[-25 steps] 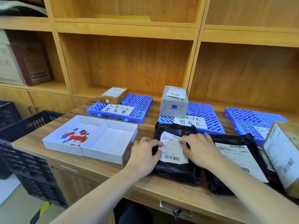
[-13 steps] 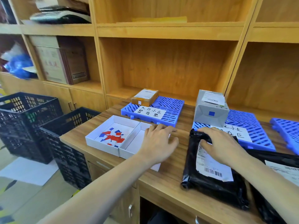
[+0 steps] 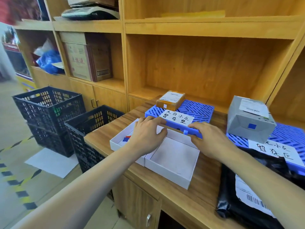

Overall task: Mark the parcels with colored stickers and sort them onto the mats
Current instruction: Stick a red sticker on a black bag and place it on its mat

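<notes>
Both hands are over the white tray now. The left hand (image 3: 148, 136) hangs above the left compartment of the white divided tray (image 3: 171, 162), fingers (image 3: 158, 120) loosely bent and reaching toward the far wall; whether they pinch a sticker cannot be told, since the palm hides what lies under them. The right hand (image 3: 209, 139) sits at the tray's far right corner, its fingers curled down against the near edge of the left blue mat (image 3: 198, 111), and no object shows in them.

The stickers (image 3: 126, 139) show as a red and blue sliver beside the left wrist, low in that left compartment. They look paper-thin and light, likely to cling flat to the tray floor, so a fingertip lift at an edge seems the way to take one.

The next parcel, a black poly bag (image 3: 247, 207), lies at the right on the worktop (image 3: 105, 133), its white label (image 3: 247, 194) facing up. It looks soft and slick, probably limp when lifted, so a grip across both side edges or a flat hand beneath would suit it. Its long axis seems to run from the worktop's near edge toward the shelves, the barcode end nearer the person.

A brown box (image 3: 170, 100) rests on the left blue mat, and a grey box (image 3: 249, 118) with a blue sticker (image 3: 252, 126) stands on the middle mat (image 3: 293, 134).
</notes>
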Demonstrator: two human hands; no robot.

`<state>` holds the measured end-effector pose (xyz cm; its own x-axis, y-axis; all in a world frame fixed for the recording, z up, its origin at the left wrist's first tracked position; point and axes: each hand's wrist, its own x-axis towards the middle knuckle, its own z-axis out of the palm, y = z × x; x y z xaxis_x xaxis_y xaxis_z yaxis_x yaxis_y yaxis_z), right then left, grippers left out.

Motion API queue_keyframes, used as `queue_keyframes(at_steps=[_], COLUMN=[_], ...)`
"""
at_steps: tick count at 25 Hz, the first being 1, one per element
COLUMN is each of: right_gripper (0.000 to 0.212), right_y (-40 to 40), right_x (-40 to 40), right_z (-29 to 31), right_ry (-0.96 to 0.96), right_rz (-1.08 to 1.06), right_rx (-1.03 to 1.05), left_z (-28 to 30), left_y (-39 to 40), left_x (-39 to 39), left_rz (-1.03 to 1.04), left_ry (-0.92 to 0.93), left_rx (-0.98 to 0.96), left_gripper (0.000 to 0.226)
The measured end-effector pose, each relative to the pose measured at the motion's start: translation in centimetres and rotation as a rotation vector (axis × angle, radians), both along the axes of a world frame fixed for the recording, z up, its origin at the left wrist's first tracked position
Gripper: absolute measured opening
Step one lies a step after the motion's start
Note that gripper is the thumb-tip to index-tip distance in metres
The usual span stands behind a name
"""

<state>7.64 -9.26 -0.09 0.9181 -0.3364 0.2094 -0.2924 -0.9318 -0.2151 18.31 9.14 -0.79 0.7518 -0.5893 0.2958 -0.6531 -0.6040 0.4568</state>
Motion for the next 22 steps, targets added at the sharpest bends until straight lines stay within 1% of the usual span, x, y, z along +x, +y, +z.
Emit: queue_keyframes(at_steps=[5,11,14,18,22], right_gripper=[0.038,0.036,0.034,0.025,0.022], right_y=[2.3,5.4,6.8,8.7,9.4], right_x=[4.2,8.8,10.5,11.9,12.7], right_z=[0.5,0.2,-0.5,-1.8,-3.5], right_ry=[0.000,0.004,0.057,0.166,0.236], right_rz=[0.060,0.149,0.186,0.256,0.310], right_rx=[-0.008,0.027,0.030,0.017,0.007], left_z=[0.4,-0.2,-1.0,-2.8,-4.4], left_y=[2.7,4.7,5.5,6.7,7.3], left_x=[3.3,5.3,6.1,6.5,6.8], left_rz=[0.088,0.163,0.187,0.232,0.218], left_ry=[-0.010,-0.004,0.012,0.051,0.068], left_rx=[-0.004,0.036,0.037,-0.020,-0.060], left_gripper=[0.032,0.035,0.035,0.034,0.030])
